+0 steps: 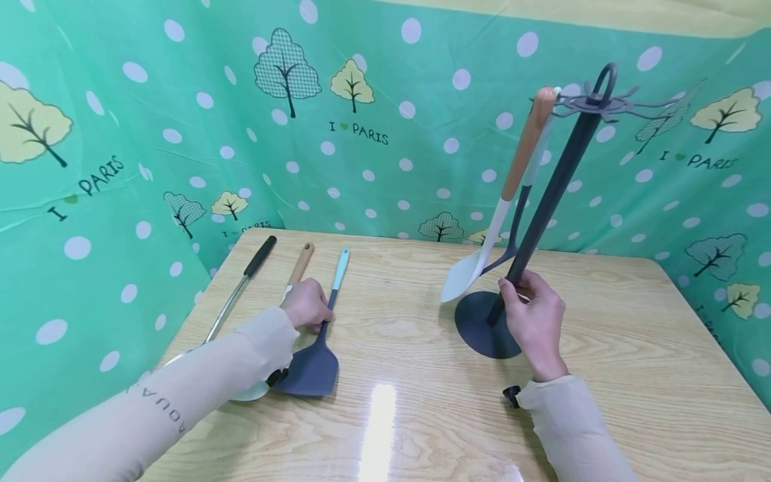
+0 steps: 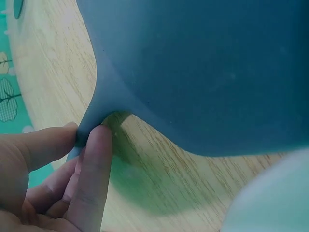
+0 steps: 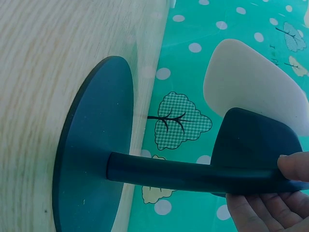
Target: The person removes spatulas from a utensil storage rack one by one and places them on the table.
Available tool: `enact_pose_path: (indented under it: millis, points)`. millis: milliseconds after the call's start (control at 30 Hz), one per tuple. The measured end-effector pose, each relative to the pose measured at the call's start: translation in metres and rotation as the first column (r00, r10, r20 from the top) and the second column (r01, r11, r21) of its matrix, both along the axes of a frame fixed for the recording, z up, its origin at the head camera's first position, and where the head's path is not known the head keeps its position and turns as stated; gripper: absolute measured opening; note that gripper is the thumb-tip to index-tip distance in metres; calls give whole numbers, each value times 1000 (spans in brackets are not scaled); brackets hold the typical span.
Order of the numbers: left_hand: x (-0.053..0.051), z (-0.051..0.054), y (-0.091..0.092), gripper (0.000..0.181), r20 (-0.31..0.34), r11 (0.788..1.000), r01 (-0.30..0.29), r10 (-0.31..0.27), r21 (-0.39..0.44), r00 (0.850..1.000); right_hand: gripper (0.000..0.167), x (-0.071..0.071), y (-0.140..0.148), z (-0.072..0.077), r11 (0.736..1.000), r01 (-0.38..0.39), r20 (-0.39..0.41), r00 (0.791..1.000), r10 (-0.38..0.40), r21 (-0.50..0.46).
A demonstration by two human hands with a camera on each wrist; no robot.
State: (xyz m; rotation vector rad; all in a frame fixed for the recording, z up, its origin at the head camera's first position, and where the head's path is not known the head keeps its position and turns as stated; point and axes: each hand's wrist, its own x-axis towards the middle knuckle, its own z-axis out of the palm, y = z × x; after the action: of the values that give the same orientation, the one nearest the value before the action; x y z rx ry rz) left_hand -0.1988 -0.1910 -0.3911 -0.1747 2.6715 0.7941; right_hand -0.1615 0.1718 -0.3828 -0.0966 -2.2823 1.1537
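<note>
My left hand pinches a turner with a dark wide head and a light blue handle, low on its neck. In the left wrist view, thumb and fingers close on the neck of the turner. My right hand grips the lower post of a dark utensil stand with a round base and hooks on top. From the hooks hang a white-headed turner with a wooden handle and a dark utensil behind it. The right wrist view shows fingers round the post.
Left of my left hand lie a utensil with a black handle and metal shaft, and one with a wooden handle. My left sleeve covers part of them. A green patterned cloth stands behind the wooden table.
</note>
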Motion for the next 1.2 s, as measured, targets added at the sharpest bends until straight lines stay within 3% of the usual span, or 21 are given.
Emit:
enact_pose_path:
  millis: [667, 1200]
  points:
    - [-6, 3, 1, 19, 79, 999, 14, -11, -38, 997, 21, 0, 0, 0, 1000, 1, 6, 1000, -1, -5]
    - [-5, 3, -1, 19, 96, 998, 19, -13, -62, 995, 20, 1, 0, 0, 1000, -2, 2, 1000, 2, 0]
